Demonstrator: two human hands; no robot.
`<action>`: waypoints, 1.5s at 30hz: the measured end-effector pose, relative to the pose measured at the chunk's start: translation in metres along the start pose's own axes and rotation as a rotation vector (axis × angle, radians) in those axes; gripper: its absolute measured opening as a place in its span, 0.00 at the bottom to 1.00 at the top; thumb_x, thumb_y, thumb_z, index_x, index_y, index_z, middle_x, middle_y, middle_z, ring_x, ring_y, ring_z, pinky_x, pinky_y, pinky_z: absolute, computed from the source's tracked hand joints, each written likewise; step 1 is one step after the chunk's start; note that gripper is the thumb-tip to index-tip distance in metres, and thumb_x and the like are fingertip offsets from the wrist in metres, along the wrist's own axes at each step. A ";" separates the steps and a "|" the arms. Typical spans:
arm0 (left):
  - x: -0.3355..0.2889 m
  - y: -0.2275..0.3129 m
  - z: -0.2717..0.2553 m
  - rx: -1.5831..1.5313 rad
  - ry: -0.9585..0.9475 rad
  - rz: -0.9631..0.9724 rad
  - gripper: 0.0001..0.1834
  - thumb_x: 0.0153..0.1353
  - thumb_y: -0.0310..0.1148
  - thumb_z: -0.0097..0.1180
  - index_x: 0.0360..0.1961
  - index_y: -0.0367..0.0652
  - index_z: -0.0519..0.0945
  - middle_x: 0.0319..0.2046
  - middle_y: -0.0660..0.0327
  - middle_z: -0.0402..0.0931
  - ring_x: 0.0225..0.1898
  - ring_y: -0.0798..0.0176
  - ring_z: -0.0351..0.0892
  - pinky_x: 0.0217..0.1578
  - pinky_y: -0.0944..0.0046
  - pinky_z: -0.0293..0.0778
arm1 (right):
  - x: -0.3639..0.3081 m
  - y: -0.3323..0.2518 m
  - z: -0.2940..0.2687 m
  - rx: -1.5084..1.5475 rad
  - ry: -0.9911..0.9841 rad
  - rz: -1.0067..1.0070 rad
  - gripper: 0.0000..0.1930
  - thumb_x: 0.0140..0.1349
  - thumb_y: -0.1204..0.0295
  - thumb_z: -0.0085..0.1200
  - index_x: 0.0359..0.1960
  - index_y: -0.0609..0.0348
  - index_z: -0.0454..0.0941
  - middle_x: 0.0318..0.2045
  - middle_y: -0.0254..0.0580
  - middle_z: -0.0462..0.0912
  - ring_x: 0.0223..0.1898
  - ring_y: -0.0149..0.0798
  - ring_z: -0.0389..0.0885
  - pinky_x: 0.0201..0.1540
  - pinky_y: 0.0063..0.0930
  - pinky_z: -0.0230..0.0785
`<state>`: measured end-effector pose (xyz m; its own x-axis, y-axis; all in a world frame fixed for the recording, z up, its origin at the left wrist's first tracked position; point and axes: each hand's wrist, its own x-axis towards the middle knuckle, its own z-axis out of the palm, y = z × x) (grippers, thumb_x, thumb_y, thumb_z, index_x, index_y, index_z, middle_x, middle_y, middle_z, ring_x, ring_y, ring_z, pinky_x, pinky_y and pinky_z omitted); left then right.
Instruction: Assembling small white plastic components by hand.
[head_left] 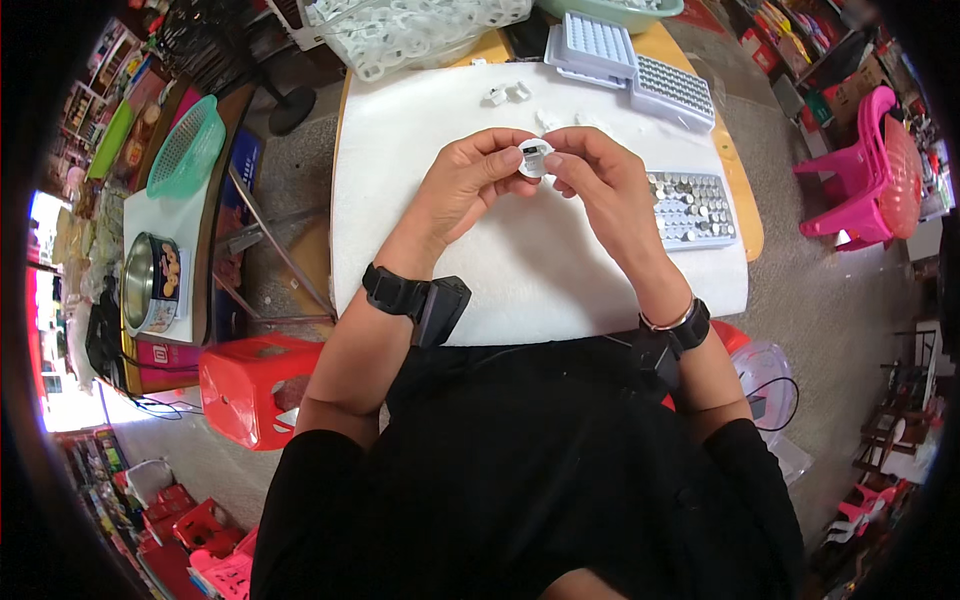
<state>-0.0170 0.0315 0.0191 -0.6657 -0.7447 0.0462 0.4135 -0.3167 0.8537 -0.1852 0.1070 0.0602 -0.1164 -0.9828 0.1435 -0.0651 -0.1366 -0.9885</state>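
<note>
Between both hands, above the white padded tabletop (420,290), is a small round white plastic housing (535,160) with a dark part inside its open face. My left hand (480,172) pinches its left side between thumb and fingers. From the other side, the thumb and fingers of my right hand (595,172) close on it too. Just beyond the hands lie a few loose white plastic pieces (508,94). A pale tray (692,210) holding many small silvery round parts, probably button cells, sits beside my right wrist.
A clear bin (400,50) of white plastic parts stands at the table's far left. Stacked pale trays (597,48) and another filled tray (672,92) lie at the far right. A red stool (262,390) is at the left, pink chairs (860,180) at the right.
</note>
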 end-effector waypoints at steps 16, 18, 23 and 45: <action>0.000 0.001 0.005 0.006 -0.019 -0.027 0.17 0.64 0.32 0.51 0.50 0.31 0.73 0.35 0.56 0.77 0.32 0.65 0.77 0.32 0.69 0.76 | -0.002 0.014 -0.004 0.293 0.012 0.131 0.07 0.59 0.74 0.52 0.35 0.65 0.74 0.25 0.37 0.78 0.24 0.25 0.72 0.28 0.19 0.66; 0.000 0.000 0.004 0.020 -0.012 -0.030 0.18 0.64 0.32 0.51 0.51 0.31 0.72 0.35 0.56 0.77 0.33 0.65 0.77 0.32 0.69 0.76 | -0.003 0.012 -0.005 0.257 0.008 0.108 0.07 0.59 0.73 0.53 0.36 0.65 0.75 0.25 0.37 0.78 0.24 0.25 0.72 0.28 0.19 0.65; 0.000 0.001 0.002 0.017 -0.029 -0.030 0.19 0.64 0.32 0.50 0.51 0.30 0.71 0.37 0.55 0.77 0.33 0.64 0.77 0.32 0.68 0.76 | -0.005 0.011 -0.003 0.266 0.007 0.109 0.08 0.59 0.73 0.53 0.36 0.65 0.75 0.25 0.36 0.78 0.25 0.25 0.71 0.29 0.19 0.65; -0.005 0.001 0.002 -0.086 0.066 -0.065 0.20 0.62 0.33 0.53 0.50 0.30 0.70 0.35 0.55 0.76 0.33 0.64 0.78 0.29 0.74 0.76 | -0.032 0.008 -0.112 -0.563 0.345 -0.217 0.07 0.54 0.75 0.53 0.34 0.61 0.80 0.29 0.45 0.78 0.31 0.44 0.78 0.35 0.31 0.69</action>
<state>-0.0144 0.0364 0.0204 -0.6516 -0.7573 -0.0450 0.4244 -0.4131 0.8057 -0.2933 0.1515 0.0532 -0.3452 -0.8321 0.4340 -0.6161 -0.1480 -0.7736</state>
